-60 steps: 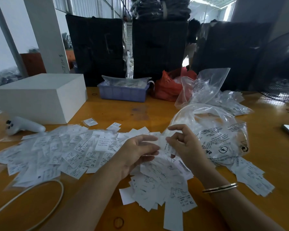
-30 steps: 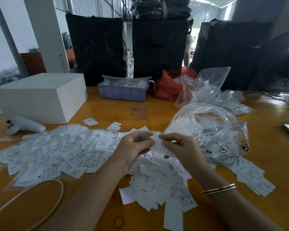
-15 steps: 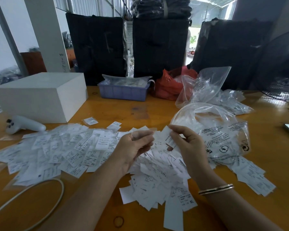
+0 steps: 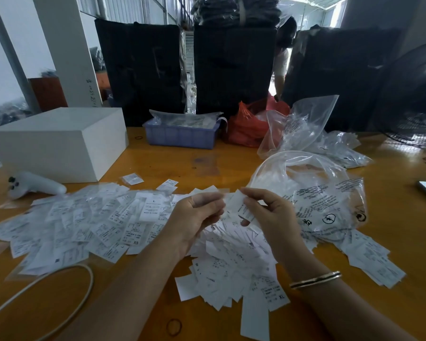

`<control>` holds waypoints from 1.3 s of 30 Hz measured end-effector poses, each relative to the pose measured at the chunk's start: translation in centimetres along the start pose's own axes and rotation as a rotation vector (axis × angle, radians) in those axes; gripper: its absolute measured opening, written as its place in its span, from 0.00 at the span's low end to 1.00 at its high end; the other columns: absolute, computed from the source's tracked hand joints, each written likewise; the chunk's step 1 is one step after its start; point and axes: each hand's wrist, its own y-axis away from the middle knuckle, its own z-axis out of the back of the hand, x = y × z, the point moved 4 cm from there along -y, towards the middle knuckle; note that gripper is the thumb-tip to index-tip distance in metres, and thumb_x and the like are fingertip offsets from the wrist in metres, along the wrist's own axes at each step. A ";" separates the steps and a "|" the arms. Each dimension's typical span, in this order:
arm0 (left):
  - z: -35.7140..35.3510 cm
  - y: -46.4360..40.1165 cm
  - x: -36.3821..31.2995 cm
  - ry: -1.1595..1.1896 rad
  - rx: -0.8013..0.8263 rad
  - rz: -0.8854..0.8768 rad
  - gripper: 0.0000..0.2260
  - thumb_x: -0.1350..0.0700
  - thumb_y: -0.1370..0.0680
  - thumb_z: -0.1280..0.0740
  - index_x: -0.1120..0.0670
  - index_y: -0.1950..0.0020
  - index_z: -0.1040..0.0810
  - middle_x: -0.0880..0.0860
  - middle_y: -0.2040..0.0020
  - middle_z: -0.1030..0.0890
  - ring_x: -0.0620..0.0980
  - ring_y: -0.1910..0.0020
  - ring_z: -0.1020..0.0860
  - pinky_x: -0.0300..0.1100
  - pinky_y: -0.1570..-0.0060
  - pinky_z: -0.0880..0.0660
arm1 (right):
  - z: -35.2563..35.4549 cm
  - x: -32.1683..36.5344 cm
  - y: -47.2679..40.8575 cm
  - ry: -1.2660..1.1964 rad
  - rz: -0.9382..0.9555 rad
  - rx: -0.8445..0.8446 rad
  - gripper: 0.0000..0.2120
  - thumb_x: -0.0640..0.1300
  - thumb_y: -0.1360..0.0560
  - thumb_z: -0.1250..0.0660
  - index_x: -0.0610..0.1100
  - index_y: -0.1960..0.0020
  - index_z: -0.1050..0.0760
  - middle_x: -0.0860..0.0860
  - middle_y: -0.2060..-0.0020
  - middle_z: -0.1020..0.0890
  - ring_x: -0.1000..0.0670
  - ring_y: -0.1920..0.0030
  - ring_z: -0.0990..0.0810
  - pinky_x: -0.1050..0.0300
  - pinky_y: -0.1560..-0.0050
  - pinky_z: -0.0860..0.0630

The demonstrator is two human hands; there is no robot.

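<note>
Several white printed size labels lie in heaps on the yellow wooden table (image 4: 231, 166): one heap of labels (image 4: 79, 225) to the left, another label heap (image 4: 234, 264) under my hands, and a smaller label pile (image 4: 369, 257) at the right. My right hand (image 4: 271, 217) pinches one white label (image 4: 240, 205) between thumb and forefinger above the middle heap. My left hand (image 4: 197, 217) is curled beside it and pinches a small clear sleeve (image 4: 207, 199), its fingertips near that label. A clear printed plastic bag (image 4: 325, 200) lies open just right of my right hand.
A white box (image 4: 59, 141) and a white controller (image 4: 35, 185) are at the left. A blue tray (image 4: 182, 135), red bag (image 4: 251, 129) and more clear bags (image 4: 305, 129) stand behind. A white cable (image 4: 67, 296) loops at front left. A fan (image 4: 418, 104) stands at the right.
My hands came together on a label, then my right hand lifted one label off the heap and now holds it up beside my left hand. A person has appeared behind the black bags.
</note>
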 end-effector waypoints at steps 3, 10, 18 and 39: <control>0.0 -0.1 0.1 -0.028 0.003 0.002 0.06 0.58 0.33 0.26 0.50 0.58 0.14 0.51 0.60 0.15 0.44 0.62 0.17 0.32 0.62 0.23 | -0.5 -0.3 0.1 0.047 0.000 0.053 0.13 0.35 0.25 0.32 0.54 0.53 0.19 0.55 0.64 0.16 0.52 0.71 0.18 0.66 0.70 0.24; -0.2 -0.1 0.4 -0.189 0.061 -0.009 0.08 0.58 0.29 0.26 0.47 0.52 0.16 0.47 0.57 0.15 0.44 0.59 0.17 0.34 0.61 0.24 | -0.9 -0.6 -0.1 0.154 0.004 0.131 0.15 0.37 0.25 0.33 0.57 0.49 0.25 0.54 0.61 0.20 0.52 0.69 0.18 0.61 0.69 0.22; 0.5 -0.4 0.2 -0.086 -0.063 -0.001 0.12 0.59 0.28 0.27 0.55 0.46 0.21 0.54 0.52 0.16 0.43 0.61 0.17 0.32 0.65 0.25 | 0.1 -0.6 -0.4 -0.045 -0.107 0.123 0.12 0.35 0.23 0.38 0.45 0.41 0.30 0.45 0.60 0.24 0.50 0.71 0.22 0.53 0.62 0.19; 0.2 -0.3 0.2 -0.315 -0.043 -0.054 0.07 0.58 0.29 0.25 0.50 0.53 0.17 0.49 0.59 0.15 0.44 0.62 0.18 0.35 0.65 0.23 | 0.2 -1.0 -0.6 0.040 -0.075 0.025 0.10 0.34 0.26 0.32 0.47 0.51 0.22 0.53 0.69 0.20 0.50 0.70 0.19 0.53 0.59 0.20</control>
